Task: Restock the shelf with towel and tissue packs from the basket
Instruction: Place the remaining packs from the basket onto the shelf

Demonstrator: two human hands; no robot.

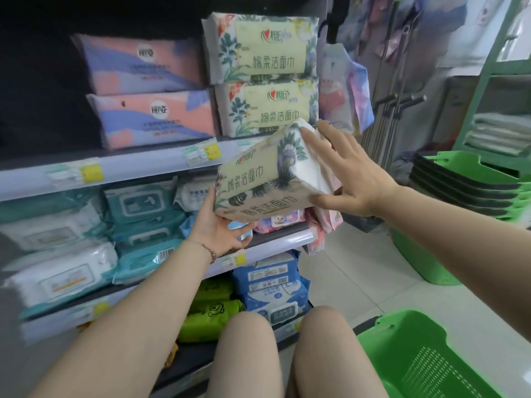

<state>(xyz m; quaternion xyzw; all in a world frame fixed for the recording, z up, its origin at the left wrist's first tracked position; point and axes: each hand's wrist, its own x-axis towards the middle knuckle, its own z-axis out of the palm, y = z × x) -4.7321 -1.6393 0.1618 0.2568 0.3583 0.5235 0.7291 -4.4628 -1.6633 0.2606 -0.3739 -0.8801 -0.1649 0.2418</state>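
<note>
Floral facial-towel pack (258,182) held tilted before the upper shelf (129,165), just below two matching stacked packs (267,79).
Pushed in at this tilt, it could knock the stack off the shelf's right end. Left hand (218,228) cups its lower corner; right hand (344,173) clamps the white end, fingers spread.

1. The top shelf (129,168) holds two pink and purple packs (152,119) in a pile. Just beside them are two flowery packs (267,110) in a pile.
2. The middle shelf (275,242) holds teal wipe packs (143,225) and white wipe packs (57,277).
3. The bottom shelf (186,377) holds green packs (209,314) and blue packs (273,291).
4. The white tile floor (359,268) holds a green basket (431,354).
</note>
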